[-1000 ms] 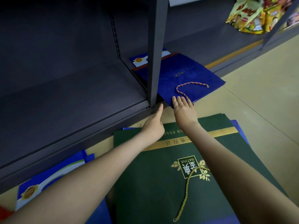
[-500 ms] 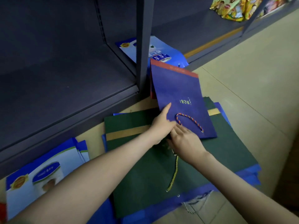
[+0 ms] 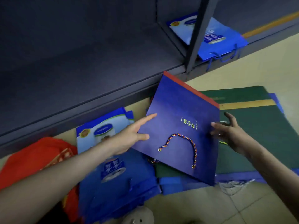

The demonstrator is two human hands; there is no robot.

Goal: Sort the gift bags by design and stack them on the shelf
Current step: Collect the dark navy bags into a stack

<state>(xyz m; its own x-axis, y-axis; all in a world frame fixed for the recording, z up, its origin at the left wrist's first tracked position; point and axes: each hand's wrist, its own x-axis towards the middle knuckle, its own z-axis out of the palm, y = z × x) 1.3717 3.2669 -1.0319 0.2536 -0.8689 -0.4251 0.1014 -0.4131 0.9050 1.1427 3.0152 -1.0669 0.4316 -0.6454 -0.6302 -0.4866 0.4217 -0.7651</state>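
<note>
- At centre of view, tilted above the floor pile: navy bag (image 3: 182,126) with a red edge strip and a twisted rope handle (image 3: 179,141). It is clear of the shelf (image 3: 80,62).
- Left hand (image 3: 132,138), at the bag's 9 o'clock edge: thumb on the face, index finger straight along the edge, other fingers hidden beneath. This is judged a pinch on the bag.
- Right hand (image 3: 231,135), at the 3 o'clock edge: fingers spread and loose, thumb touching the edge, nothing grasped.
- Done, as far as visible: one light-blue printed bag (image 3: 215,38) lies on the shelf bay at 1 o'clock, behind the upright post (image 3: 197,33).
- Left to do: green bags (image 3: 258,126) at 3 o'clock, printed blue bags (image 3: 103,131) at 8 o'clock and a red bag (image 3: 32,159) at 9 o'clock lie on the floor. The task is judged to be at an early stage.
- Setting: dark grey metal shelving low to the ground, pale tiled floor (image 3: 242,207), dim light.
</note>
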